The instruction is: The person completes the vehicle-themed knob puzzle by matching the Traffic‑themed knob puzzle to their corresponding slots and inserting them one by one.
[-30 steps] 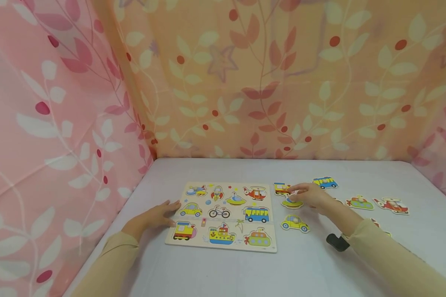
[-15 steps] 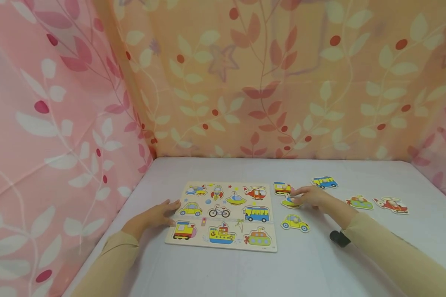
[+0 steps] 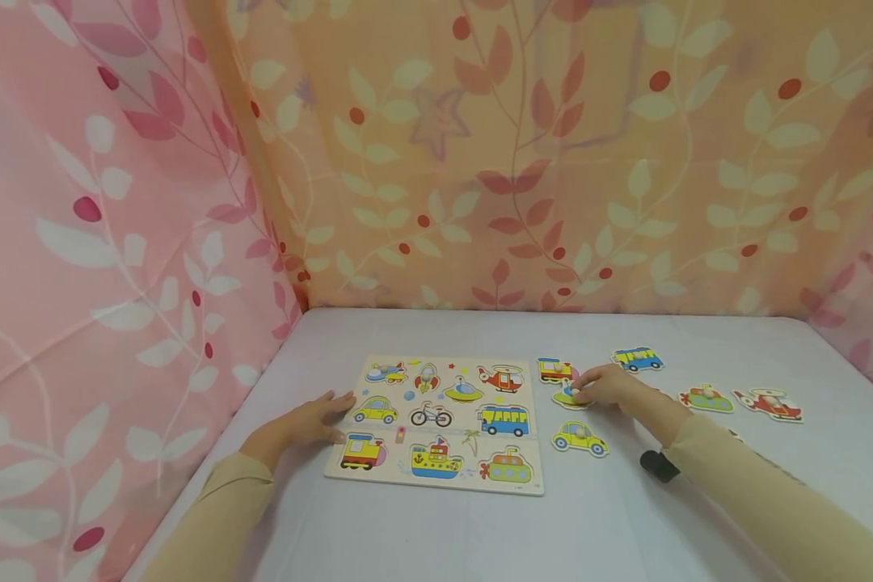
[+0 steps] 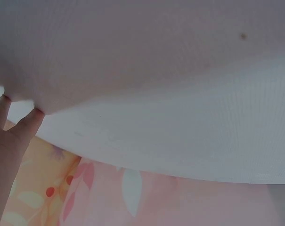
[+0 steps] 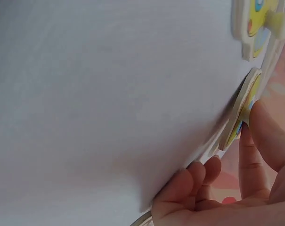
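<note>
My right hand [image 3: 614,390] pinches the small knob of a flying saucer puzzle piece [image 3: 567,398] between thumb and index finger. In the right wrist view this saucer piece [image 5: 237,110] looks tilted, with one edge off the table, and the other fingers curl near the tabletop. My left hand [image 3: 301,427] rests at the left edge of the wooden puzzle board [image 3: 402,451], its fingers loosely spread. An airplane piece [image 3: 385,373] and a rocket piece [image 3: 427,377] with knobs sit in the board. The left wrist view shows only fingertips against the white cloth.
Right of the board lie knobbed pieces: a train [image 3: 555,370], a yellow car [image 3: 580,438], a bus [image 3: 638,358], a submarine [image 3: 706,398] and a helicopter [image 3: 769,402]. A black object [image 3: 658,466] shows under the right forearm. Patterned curtains stand behind and left.
My right hand has lowered slightly over the flying saucer piece, and its thumb and index finger have closed on the knob. My left hand stays in place at the board.
</note>
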Action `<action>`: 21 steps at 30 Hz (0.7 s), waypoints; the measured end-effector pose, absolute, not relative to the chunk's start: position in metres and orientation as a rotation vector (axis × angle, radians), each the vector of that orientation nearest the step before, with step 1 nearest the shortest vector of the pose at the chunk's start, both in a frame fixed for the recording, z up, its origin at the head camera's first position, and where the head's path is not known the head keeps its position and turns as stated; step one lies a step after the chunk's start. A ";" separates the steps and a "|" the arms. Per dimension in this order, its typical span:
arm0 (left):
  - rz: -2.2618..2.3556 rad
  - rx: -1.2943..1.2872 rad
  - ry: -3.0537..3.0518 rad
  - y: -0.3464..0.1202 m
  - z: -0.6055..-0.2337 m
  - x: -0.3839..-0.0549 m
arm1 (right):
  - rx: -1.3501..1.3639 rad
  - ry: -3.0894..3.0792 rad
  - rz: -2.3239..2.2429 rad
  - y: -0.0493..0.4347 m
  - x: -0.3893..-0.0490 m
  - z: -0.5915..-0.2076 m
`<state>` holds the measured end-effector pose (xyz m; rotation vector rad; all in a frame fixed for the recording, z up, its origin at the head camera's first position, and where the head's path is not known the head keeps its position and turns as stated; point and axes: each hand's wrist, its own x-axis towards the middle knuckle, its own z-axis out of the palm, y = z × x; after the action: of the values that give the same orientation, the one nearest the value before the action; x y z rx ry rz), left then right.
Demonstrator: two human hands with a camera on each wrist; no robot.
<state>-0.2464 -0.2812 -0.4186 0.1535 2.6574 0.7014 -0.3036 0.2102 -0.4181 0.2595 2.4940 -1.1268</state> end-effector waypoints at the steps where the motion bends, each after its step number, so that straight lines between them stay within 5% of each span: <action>1: 0.696 0.157 2.659 -0.281 -0.419 -0.246 | 0.261 2.495 -1.126 0.210 -0.303 -0.418; 21: 0.706 0.220 2.666 -0.284 -0.420 -0.248 | 0.151 2.467 -1.235 0.182 -0.303 -0.389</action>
<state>-0.2480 -0.2840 -0.4200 0.2198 2.6662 0.7064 -0.3032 0.1818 -0.3895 0.1510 2.4668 -1.2347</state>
